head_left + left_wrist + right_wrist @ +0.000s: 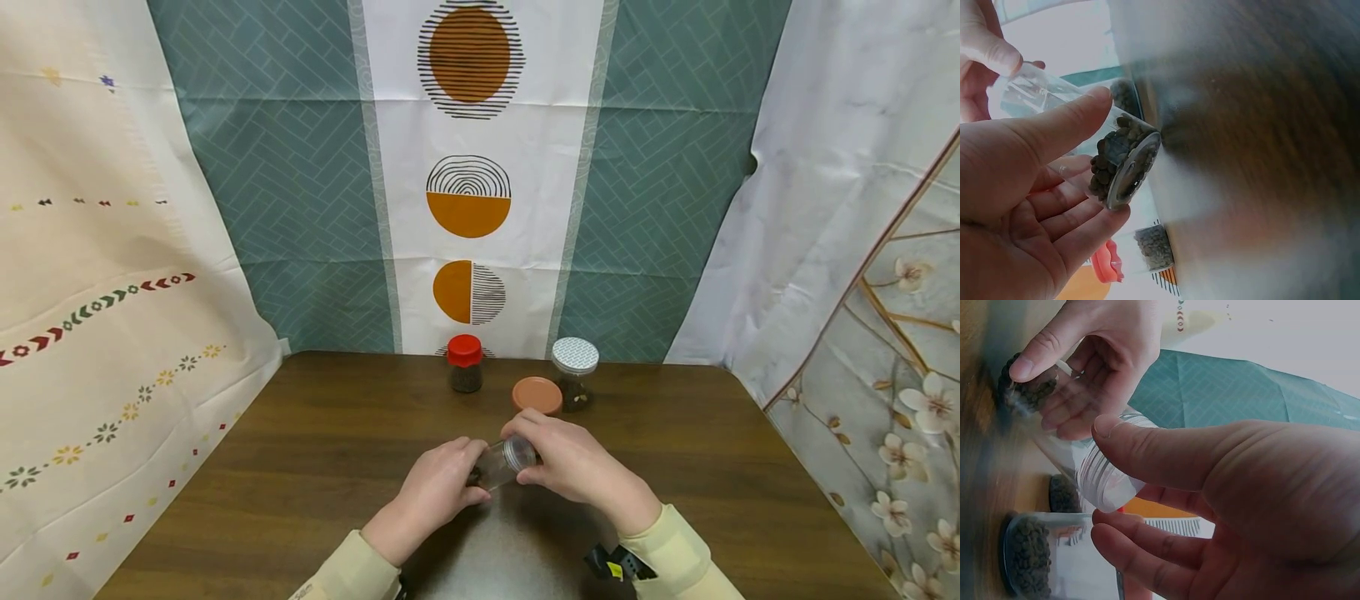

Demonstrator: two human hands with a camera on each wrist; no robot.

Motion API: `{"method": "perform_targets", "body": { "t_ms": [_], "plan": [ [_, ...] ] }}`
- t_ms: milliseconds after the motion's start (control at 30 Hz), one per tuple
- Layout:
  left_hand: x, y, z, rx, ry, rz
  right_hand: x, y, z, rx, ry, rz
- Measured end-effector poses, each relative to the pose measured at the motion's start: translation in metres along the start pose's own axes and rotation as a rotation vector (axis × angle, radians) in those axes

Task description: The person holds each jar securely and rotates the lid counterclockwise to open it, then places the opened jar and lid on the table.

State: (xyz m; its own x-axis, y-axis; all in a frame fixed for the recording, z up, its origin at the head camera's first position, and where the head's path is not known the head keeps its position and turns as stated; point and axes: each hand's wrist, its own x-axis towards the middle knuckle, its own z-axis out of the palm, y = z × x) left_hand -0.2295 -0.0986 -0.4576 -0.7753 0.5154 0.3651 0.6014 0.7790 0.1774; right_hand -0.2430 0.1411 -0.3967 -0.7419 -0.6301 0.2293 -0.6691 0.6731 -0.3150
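Observation:
A clear jar (495,468) leans at an angle between my two hands, low over the table. Dark bean-like pieces (1107,159) lie heaped at its base, as the left wrist view shows. My left hand (438,483) grips the lower part, thumb on one side and fingers on the other. At the upper end, my right hand (566,458) holds the threaded neck (1100,475) between thumb and fingers. No lid shows on that neck. Just behind the right hand stands a jar with a peach-brown lid (537,395).
Toward the back of the brown wooden table (337,433) stand a small red-lidded jar (465,367) and a jar with a white patterned lid (575,358), both with dark contents. Patterned cloths (300,208) hang behind the table and along its sides.

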Motion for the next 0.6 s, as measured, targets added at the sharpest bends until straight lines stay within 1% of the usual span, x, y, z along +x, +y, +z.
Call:
{"method": "perform_targets", "body": {
  "t_ms": [267, 433, 533, 600],
  "plan": [
    [0.0002, 0.0003, -0.0008, -0.009, -0.005, 0.000, -0.0011, -0.0005, -0.0003, 0.004, -0.004, -0.002],
    [-0.0008, 0.0002, -0.0005, -0.015, -0.003, 0.000, -0.0025, 0.0005, -0.0029, 0.036, 0.003, 0.006],
    [-0.0010, 0.0003, -0.0004, -0.010, 0.001, 0.001, -0.0037, -0.0005, -0.0057, 0.059, 0.017, 0.058],
    [-0.0012, 0.0005, -0.0005, -0.006, 0.003, 0.002, -0.0037, -0.0019, -0.0070, 0.073, 0.025, 0.123]
  ]
}}
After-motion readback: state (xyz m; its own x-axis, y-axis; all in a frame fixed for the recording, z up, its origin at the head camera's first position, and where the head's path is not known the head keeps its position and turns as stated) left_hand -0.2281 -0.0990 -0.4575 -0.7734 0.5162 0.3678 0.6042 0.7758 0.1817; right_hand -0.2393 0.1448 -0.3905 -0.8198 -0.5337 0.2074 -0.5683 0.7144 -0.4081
